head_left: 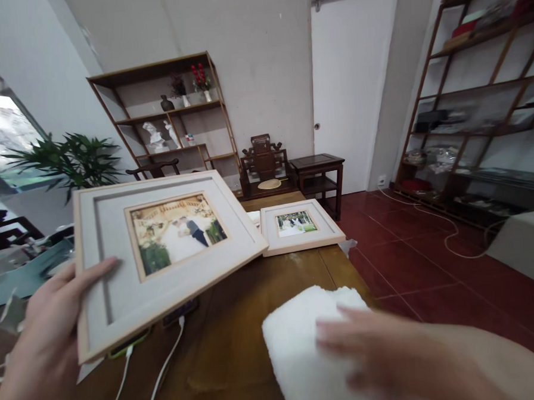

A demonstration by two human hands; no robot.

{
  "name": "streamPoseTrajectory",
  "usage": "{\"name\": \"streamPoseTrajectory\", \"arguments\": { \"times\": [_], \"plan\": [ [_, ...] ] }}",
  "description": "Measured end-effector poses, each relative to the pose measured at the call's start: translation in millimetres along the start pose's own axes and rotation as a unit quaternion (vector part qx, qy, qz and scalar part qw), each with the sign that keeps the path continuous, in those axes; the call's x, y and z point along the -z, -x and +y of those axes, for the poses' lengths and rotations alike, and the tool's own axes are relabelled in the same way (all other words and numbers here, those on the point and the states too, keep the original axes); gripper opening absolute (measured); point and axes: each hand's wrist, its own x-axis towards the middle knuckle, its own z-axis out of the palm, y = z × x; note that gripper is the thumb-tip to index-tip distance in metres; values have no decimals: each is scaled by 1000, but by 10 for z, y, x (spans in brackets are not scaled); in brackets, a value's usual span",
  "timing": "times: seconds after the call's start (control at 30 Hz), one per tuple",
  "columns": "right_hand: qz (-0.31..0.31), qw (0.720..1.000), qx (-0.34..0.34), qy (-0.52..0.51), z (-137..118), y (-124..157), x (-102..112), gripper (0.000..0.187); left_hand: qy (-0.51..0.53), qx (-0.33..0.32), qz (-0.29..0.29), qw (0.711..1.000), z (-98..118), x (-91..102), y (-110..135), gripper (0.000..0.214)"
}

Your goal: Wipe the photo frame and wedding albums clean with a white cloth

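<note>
A light wooden picture frame point(116, 226) with a wide white mount and a wedding photo is held up, tilted, over the table. My left hand point(62, 306) grips its left edge, with the thumb on the front. On the table's near right part lies a fluffy white cloth point(296, 342). Over it is my right hand point(382, 349), smeared by motion, its fingers stretched out and apart; whether they touch the cloth is unclear. Behind the held frame, a second framed photo point(269, 247) rests on the table.
The brown wooden table point(237, 321) carries white charging cables point(164, 372) and a phone point(131, 343) partly under the frame. A light blue container point(11, 279) stands left. Beyond are a dark chair point(265, 164), a side table point(317, 161) and shelves point(161, 68).
</note>
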Motion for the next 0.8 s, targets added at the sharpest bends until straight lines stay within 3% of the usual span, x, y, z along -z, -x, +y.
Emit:
{"name": "streamPoseTrajectory", "arguments": {
  "times": [0.03,0.1,0.2,0.27,0.33,0.43,0.67,0.8],
  "plan": [
    [26,998,-53,-34,88,-195,120,30,10,-12,8,1000,25,-82,-29,27],
    [38,972,-181,-148,339,-631,243,28,25,-8,-52,998,56,-285,-74,34],
    [-12,860,-335,-385,758,-1188,165,46,43,33,-165,985,49,-682,-131,44],
    [-20,815,-378,-438,973,-1388,58,46,53,52,-223,972,2,-980,-182,40],
    [4,826,-404,-394,1137,-1457,-8,39,33,58,-275,959,-74,-1276,-255,35],
    [33,862,-422,-279,1392,-1450,-20,39,-37,0,-338,940,-207,-1685,-407,28],
    [17,881,-455,-128,2163,-1454,-64,31,-165,-94,-352,917,-477,-2458,-811,22],
    [-24,891,-453,-33,2359,-1436,-88,26,-261,-140,-352,888,-589,-2735,-886,21]
  ]
}}
